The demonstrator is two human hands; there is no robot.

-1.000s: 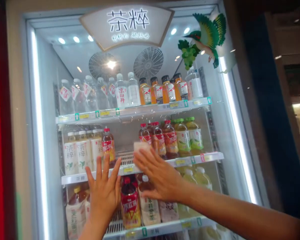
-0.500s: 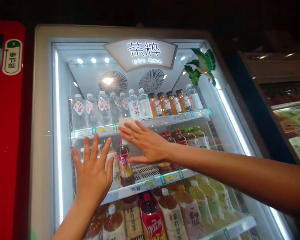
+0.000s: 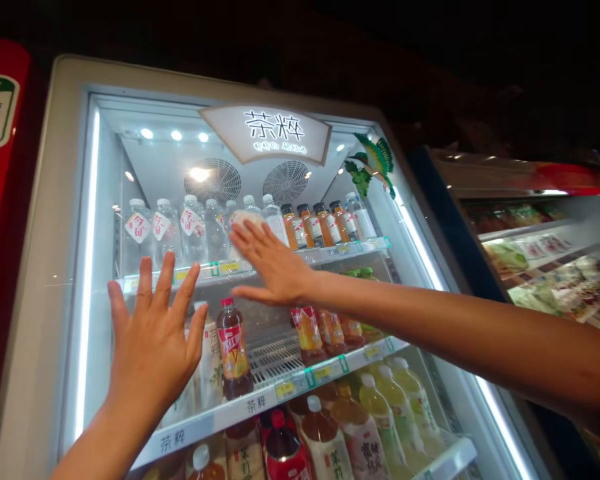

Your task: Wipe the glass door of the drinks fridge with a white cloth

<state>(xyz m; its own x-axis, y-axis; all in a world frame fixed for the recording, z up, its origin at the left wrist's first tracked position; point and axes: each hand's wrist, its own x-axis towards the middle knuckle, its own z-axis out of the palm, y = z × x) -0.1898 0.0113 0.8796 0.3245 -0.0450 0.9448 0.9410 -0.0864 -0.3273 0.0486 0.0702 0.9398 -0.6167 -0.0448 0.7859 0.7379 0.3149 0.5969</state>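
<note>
At the glass-door drinks cooler (image 3: 55, 200), both bare hands are open with fingers spread, grasping nothing; whether they touch the glass cannot be told. The left hand (image 3: 153, 340) has a red-capped plastic iced-tea bottle (image 3: 234, 353) at its 2 o'clock and clear plastic water bottles (image 3: 165, 230) at 12. The right hand (image 3: 273, 263) crosses the top shelf's edge (image 3: 340, 250), with orange-drink bottles (image 3: 305, 227) at 1 o'clock.

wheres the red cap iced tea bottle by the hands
The red-capped iced tea bottle stands on the middle fridge shelf in the head view, right of the left hand and below the right hand, beside a white-labelled bottle.
</note>
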